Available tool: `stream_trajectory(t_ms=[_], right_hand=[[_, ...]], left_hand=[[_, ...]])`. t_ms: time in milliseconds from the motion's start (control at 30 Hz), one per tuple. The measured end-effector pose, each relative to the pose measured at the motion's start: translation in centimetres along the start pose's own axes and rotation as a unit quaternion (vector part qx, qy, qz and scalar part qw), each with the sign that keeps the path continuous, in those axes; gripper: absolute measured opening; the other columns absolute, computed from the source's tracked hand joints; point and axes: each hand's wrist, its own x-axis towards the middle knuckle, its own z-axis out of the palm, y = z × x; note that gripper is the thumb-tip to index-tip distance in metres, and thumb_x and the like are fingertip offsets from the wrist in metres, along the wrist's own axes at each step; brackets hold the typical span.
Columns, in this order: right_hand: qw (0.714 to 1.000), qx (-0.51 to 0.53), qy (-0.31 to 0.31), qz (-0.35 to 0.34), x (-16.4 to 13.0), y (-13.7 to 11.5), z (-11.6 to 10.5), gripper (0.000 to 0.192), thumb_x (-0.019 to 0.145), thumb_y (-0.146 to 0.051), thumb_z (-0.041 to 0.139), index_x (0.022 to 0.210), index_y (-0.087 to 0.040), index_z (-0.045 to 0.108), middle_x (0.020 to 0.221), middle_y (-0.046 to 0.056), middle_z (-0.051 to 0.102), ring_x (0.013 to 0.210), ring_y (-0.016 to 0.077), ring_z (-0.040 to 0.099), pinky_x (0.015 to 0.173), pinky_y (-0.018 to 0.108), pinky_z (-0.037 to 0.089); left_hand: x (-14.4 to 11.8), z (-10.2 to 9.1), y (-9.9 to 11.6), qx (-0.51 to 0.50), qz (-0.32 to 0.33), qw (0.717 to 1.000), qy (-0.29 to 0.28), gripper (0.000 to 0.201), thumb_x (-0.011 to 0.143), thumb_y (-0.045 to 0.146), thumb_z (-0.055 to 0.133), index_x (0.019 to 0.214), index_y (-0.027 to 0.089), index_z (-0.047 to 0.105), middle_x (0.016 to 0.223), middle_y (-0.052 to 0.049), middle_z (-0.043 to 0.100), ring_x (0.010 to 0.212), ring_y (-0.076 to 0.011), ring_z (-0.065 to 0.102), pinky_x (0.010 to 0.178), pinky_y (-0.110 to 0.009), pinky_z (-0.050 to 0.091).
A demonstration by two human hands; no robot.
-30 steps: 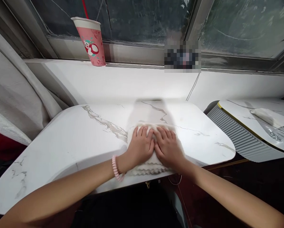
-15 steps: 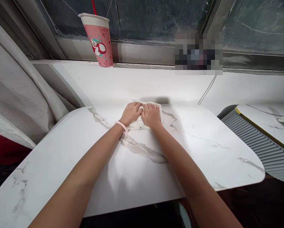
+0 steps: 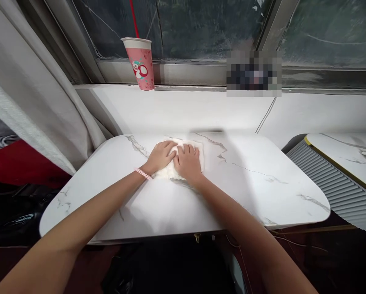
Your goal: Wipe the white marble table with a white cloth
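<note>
A white cloth (image 3: pixel 199 152) lies bunched on the white marble-look table (image 3: pixel 256 188), toward its far edge. My left hand (image 3: pixel 160 155) and my right hand (image 3: pixel 187 161) press down on the cloth side by side, fingers spread flat over it and touching each other. Most of the cloth is hidden under the hands. A pink coiled band sits on my left wrist.
A pink paper cup (image 3: pixel 141 63) with a red straw stands on the window ledge at the back. A grey curtain (image 3: pixel 32 94) hangs at the left. A second marble table (image 3: pixel 342 155) with a ribbed grey side stands at the right. A thin cable (image 3: pixel 265 116) runs down the wall.
Both hands pushed the cloth from the table's near edge out to the far edge, then drew it back slightly. The camera view has pulled back and shifted.
</note>
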Motion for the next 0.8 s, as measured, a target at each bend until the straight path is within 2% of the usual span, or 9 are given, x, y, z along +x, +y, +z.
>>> stream_trajectory(t_ms=[167,267,333,400,467,567,667,800], right_hand=[[0.996,0.047,0.000,-0.082,-6.2,-2.7,-2.0,0.042,0.095,-0.028,0.040,0.130,-0.013,0.057,0.134,0.017,0.056,0.124,0.0320,0.046,0.111,0.053,0.029],[0.990,0.072,-0.007,-0.123,-9.5,-4.3,-3.2,0.044,0.094,-0.029,0.041,0.133,-0.013,0.055,0.138,0.019,0.054,0.128,0.0334,0.043,0.111,0.056,0.030],[0.988,0.082,-0.013,-0.134,-10.9,-5.3,-3.6,0.046,0.094,-0.030,0.041,0.134,-0.013,0.054,0.139,0.019,0.053,0.130,0.0338,0.042,0.110,0.058,0.031],[0.987,0.093,-0.017,-0.134,-11.4,-6.1,-3.6,0.046,0.094,-0.031,0.042,0.134,-0.013,0.054,0.139,0.019,0.053,0.131,0.0334,0.041,0.111,0.058,0.030],[0.986,0.104,-0.019,-0.125,-10.9,-6.6,-3.2,0.044,0.093,-0.031,0.044,0.133,-0.013,0.055,0.138,0.018,0.053,0.131,0.0326,0.041,0.112,0.057,0.029],[0.988,0.112,-0.026,-0.106,-8.4,-6.8,-2.1,0.040,0.093,-0.030,0.046,0.129,-0.016,0.057,0.133,0.016,0.056,0.126,0.0309,0.044,0.111,0.054,0.029],[0.991,0.107,-0.031,-0.078,-4.4,-6.7,-0.5,0.036,0.093,-0.029,0.047,0.125,-0.019,0.058,0.126,0.013,0.059,0.121,0.0295,0.047,0.109,0.051,0.031],[0.995,0.092,-0.028,-0.029,1.2,-6.6,1.8,0.033,0.094,-0.030,0.046,0.123,-0.022,0.059,0.128,0.012,0.058,0.125,0.0291,0.044,0.110,0.050,0.028]], left_hand=[[-8.6,-2.0,3.1,0.042,-0.043,0.998,0.021,0.042,0.097,0.033,0.030,0.130,0.022,0.055,0.133,-0.009,0.061,0.127,-0.0256,0.052,0.110,-0.047,0.039],[-13.2,-3.1,4.4,0.068,-0.044,0.996,0.035,0.044,0.098,0.032,0.030,0.133,0.023,0.053,0.134,-0.011,0.060,0.127,-0.0273,0.052,0.109,-0.049,0.040],[-15.2,-3.7,4.5,0.069,-0.033,0.996,0.034,0.044,0.098,0.032,0.029,0.135,0.025,0.052,0.134,-0.010,0.060,0.127,-0.0278,0.053,0.108,-0.050,0.041],[-16.1,-4.2,3.9,0.066,-0.022,0.997,0.029,0.044,0.098,0.033,0.028,0.134,0.025,0.053,0.133,-0.010,0.061,0.126,-0.0275,0.053,0.107,-0.050,0.041],[-15.9,-4.4,2.9,0.065,-0.015,0.998,0.021,0.044,0.098,0.034,0.028,0.132,0.024,0.055,0.133,-0.010,0.061,0.125,-0.0271,0.053,0.106,-0.048,0.042],[-13.9,-4.4,0.7,0.065,-0.011,0.998,0.007,0.045,0.097,0.036,0.028,0.131,0.023,0.056,0.133,-0.011,0.061,0.125,-0.0279,0.053,0.105,-0.049,0.043],[-10.4,-4.0,-1.9,0.059,-0.020,0.998,-0.002,0.047,0.096,0.037,0.029,0.131,0.023,0.056,0.132,-0.011,0.061,0.125,-0.0288,0.053,0.106,-0.050,0.041],[-5.4,-3.3,-5.6,0.044,-0.040,0.998,-0.019,0.044,0.094,0.037,0.032,0.129,0.024,0.056,0.134,-0.008,0.060,0.128,-0.0274,0.050,0.111,-0.047,0.037]])
